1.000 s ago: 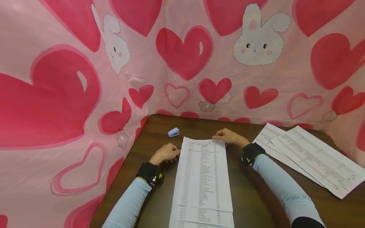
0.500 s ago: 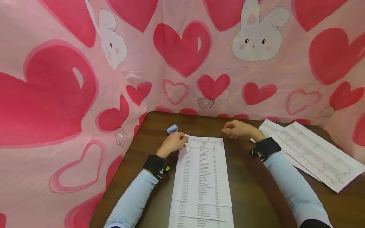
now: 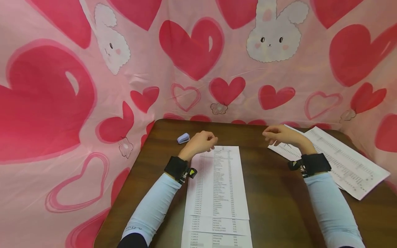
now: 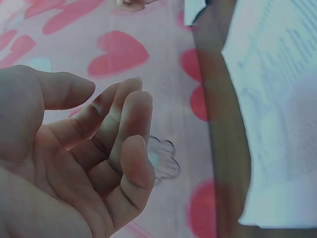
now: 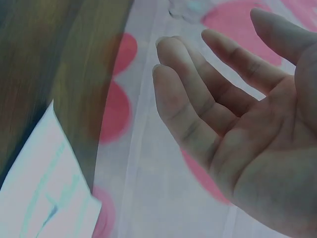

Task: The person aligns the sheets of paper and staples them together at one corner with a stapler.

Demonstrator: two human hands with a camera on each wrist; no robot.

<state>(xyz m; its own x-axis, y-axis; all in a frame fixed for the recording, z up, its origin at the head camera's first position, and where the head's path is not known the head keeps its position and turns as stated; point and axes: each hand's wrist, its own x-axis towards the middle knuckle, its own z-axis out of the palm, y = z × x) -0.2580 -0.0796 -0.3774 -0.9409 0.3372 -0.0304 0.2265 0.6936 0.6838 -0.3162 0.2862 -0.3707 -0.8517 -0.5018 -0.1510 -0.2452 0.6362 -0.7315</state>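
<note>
My L hand (image 3: 200,142) hangs over the far end of the printed stack (image 3: 221,186), hiding its L corner: fingers loosely bent, nothing held, & the L wrist view shows a gap betw. fingertips & paper. My R hand (image 3: 283,134) is relaxed too, fingers slightly bent, thumb apart, nothing in it. In the head view it overlaps the far L end of the loose pair (image 3: 344,162), but the R wrist view shows paper & fingertips apart.

Main relation: the stack lies on the table (image 3: 270,193) in front of me, long axis running near-to-far, so from my L fingers it stretches back twd me. L hand's the nearer; R hand's well off to the R, w/ brown wood betw. By the stepped near edges it's at least 3 sheets, not flush there.

The pair overlap & lie slantwise, far L to near R; R hand's nearer to those. A mini stapler, by its look (image 3: 183,138), sits just L of my L hand, not touching the stack AFAICT.
</note>
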